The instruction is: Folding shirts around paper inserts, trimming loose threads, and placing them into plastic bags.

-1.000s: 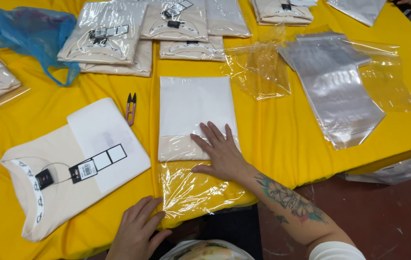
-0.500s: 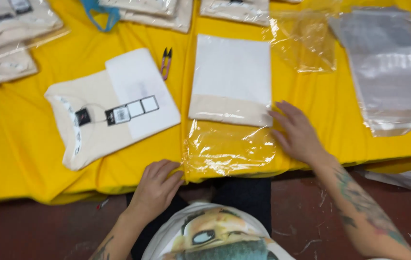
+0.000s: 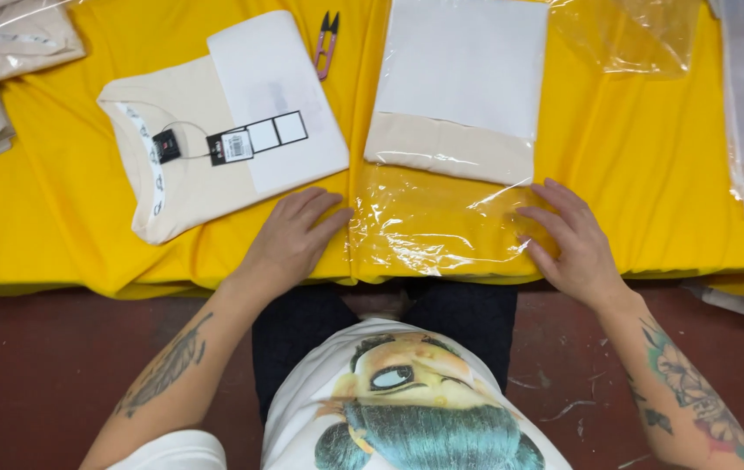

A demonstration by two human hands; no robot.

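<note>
Yellow cloth [image 3: 58, 218] covers the table, where a clear crinkly plastic bag [image 3: 433, 222] holds a folded cream garment [image 3: 446, 148] under white card. Left hand [image 3: 289, 239] and right hand [image 3: 572, 239] press flat, fingers spread, on the bag's open end. Beside it lies a cream shirt [image 3: 180, 165] with black-and-white rectangular tags [image 3: 254, 139], near small snips [image 3: 326, 39].

Two hands [image 3: 293, 239] [image 3: 574, 239], two folded cream shirts [image 3: 185, 165] [image 3: 457, 87] (one bagged), one thread snips [image 3: 326, 42].

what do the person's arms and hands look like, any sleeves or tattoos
Both hands are bare, with no gloves or rings showing. The left hand leads to a forearm with a dark feather-like tattoo. The right hand leads to a forearm with a coloured floral tattoo. Short white sleeves.
</note>
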